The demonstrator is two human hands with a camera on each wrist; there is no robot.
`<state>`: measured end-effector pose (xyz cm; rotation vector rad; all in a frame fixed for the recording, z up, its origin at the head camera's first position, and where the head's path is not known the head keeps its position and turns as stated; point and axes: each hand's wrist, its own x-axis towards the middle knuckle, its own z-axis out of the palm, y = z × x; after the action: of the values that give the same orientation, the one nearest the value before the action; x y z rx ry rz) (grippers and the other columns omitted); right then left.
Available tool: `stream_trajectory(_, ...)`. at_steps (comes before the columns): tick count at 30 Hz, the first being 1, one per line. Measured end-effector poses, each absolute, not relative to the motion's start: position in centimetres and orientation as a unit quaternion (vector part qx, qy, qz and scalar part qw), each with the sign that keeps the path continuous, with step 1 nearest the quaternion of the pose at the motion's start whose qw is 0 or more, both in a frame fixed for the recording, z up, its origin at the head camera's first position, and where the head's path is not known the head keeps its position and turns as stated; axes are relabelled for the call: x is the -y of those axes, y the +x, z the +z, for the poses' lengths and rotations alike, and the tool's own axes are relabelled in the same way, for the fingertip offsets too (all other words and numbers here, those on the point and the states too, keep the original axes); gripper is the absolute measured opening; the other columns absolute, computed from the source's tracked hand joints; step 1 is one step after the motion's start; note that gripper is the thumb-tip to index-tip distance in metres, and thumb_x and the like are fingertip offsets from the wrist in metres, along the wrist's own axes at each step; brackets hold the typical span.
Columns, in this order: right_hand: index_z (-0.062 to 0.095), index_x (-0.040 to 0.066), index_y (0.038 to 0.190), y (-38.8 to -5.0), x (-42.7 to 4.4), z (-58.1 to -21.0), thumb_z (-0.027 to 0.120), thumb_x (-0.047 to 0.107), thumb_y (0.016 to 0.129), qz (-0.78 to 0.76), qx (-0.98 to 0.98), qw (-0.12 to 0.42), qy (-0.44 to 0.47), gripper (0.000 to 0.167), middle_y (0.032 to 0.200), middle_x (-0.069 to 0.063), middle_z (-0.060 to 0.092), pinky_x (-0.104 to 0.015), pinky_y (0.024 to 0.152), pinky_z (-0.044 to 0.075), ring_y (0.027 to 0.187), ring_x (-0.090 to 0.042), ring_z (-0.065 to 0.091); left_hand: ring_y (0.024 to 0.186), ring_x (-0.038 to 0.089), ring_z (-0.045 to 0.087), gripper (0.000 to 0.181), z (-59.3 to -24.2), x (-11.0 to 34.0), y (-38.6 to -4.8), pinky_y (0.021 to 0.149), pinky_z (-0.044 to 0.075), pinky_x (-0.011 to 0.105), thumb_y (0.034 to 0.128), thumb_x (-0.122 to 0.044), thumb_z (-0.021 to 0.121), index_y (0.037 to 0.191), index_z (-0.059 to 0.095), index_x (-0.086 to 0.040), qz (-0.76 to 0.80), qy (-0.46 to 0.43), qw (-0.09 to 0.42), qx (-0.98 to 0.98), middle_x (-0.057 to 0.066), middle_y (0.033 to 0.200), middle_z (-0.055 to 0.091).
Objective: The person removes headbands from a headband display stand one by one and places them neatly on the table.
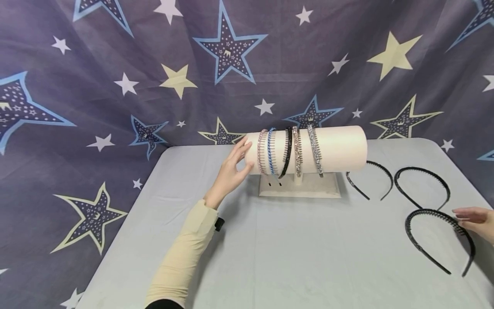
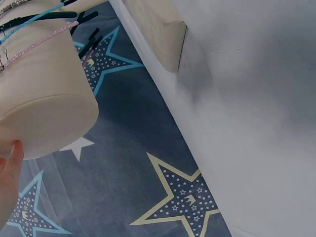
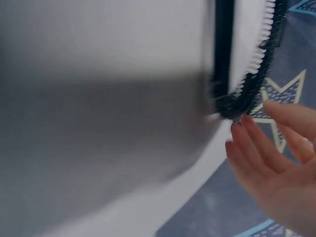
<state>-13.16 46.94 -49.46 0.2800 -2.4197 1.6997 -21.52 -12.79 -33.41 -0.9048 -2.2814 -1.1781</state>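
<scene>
In the head view, my left hand rests on the left end of a cream display roll, fingers fairly straight. The left wrist view shows a fingertip on the round end face. Several headbands circle the roll, among them a pink headband, a blue headband, a black headband and a silver headband. At the right edge, my right hand is at the side of the nearest black toothed headband. Its fingertips reach the band, while the thumb stands apart in the right wrist view.
The roll stands on a flat base on a table with a pale grey cloth. Two more dark headbands, a middle one and a farther one, lie right of the base. A star-patterned curtain hangs behind the table.
</scene>
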Motion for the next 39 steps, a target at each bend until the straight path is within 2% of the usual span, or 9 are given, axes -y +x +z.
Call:
stream_trajectory(2,0.062,0.040,0.087,-14.1,-47.5,-50.0,0.051,-0.021,0.072,0.519,0.843,0.111,0.082,0.064,0.081,0.037,0.051,0.002,0.051,0.041,0.067,0.019,0.050,0.119,0.035,0.040,0.045,-33.4,12.8,-21.6,0.097,0.042,0.028,0.0795,0.009,0.057,0.123,0.042,0.013,-0.422,-0.324,0.209,0.820,0.027,0.134,0.032)
stream_trajectory(4,0.061,0.040,0.092,-15.2,-47.9,-50.4,0.053,-0.017,0.075,0.489,0.859,0.127,0.083,0.061,0.084,0.040,0.050,0.002,0.053,0.041,0.069,0.019,0.050,0.118,0.036,0.040,0.046,-33.4,12.9,-21.6,0.097,0.043,0.027,0.0789,0.010,0.057,0.122,0.043,0.013,-0.421,-0.327,0.212,0.819,0.027,0.134,0.032)
stream_trajectory(7,0.063,0.032,0.099,-16.3,-46.7,-49.6,0.060,-0.011,0.076,0.460,0.869,0.158,0.091,0.049,0.086,0.041,0.051,0.003,0.058,0.042,0.072,0.019,0.051,0.118,0.036,0.040,0.046,-33.4,12.9,-21.7,0.097,0.043,0.026,0.0787,0.011,0.057,0.122,0.042,0.013,-0.419,-0.333,0.211,0.818,0.027,0.134,0.032)
stream_trajectory(11,0.064,0.013,0.102,-15.8,-41.0,-44.4,0.063,-0.003,0.077,0.415,0.889,0.165,0.103,0.030,0.091,0.038,0.052,0.003,0.062,0.042,0.075,0.019,0.051,0.118,0.036,0.040,0.045,-33.4,12.8,-21.7,0.097,0.043,0.025,0.0786,0.010,0.057,0.121,0.043,0.014,-0.417,-0.334,0.211,0.819,0.028,0.134,0.032)
stream_trajectory(15,0.062,0.005,0.103,-14.2,-34.6,-38.4,0.062,0.003,0.080,0.403,0.896,0.154,0.110,0.023,0.093,0.036,0.052,0.004,0.066,0.038,0.082,0.021,0.048,0.117,0.037,0.041,0.045,-33.4,12.8,-21.6,0.096,0.043,0.026,0.0781,0.011,0.057,0.121,0.043,0.014,-0.417,-0.334,0.214,0.818,0.029,0.133,0.032)
stream_trajectory(21,0.061,0.005,0.107,-13.8,-29.9,-35.3,0.064,0.009,0.080,0.389,0.898,0.173,0.107,0.027,0.092,0.036,0.051,0.005,0.068,0.032,0.087,0.023,0.043,0.117,0.037,0.041,0.045,-33.4,12.8,-21.7,0.096,0.043,0.027,0.0784,0.010,0.057,0.121,0.043,0.014,-0.418,-0.333,0.213,0.818,0.028,0.133,0.032)
stream_trajectory(27,0.063,0.004,0.104,-14.5,-27.4,-34.6,0.067,0.006,0.077,0.386,0.887,0.215,0.136,0.027,0.092,0.034,0.051,0.006,0.075,0.031,0.086,0.019,0.046,0.119,0.034,0.039,0.045,-33.4,12.7,-21.7,0.097,0.043,0.028,0.0797,0.009,0.057,0.123,0.042,0.012,-0.419,-0.324,0.208,0.823,0.026,0.135,0.032)
stream_trajectory(31,0.064,0.003,0.101,-15.0,-26.1,-34.6,0.067,0.004,0.076,0.379,0.879,0.242,0.161,0.025,0.094,0.033,0.050,0.003,0.073,0.033,0.086,0.017,0.046,0.119,0.035,0.039,0.045,-33.4,12.7,-21.7,0.097,0.043,0.028,0.0797,0.009,0.056,0.123,0.042,0.012,-0.420,-0.323,0.208,0.822,0.026,0.135,0.032)
stream_trajectory(39,0.065,0.003,0.103,-15.8,-23.9,-34.0,0.068,0.003,0.075,0.384,0.866,0.260,0.185,0.028,0.098,0.020,0.057,0.001,0.082,0.034,0.090,0.015,0.046,0.119,0.033,0.039,0.045,-33.5,12.7,-21.7,0.097,0.043,0.028,0.0801,0.009,0.056,0.123,0.042,0.012,-0.422,-0.318,0.206,0.824,0.025,0.135,0.032)
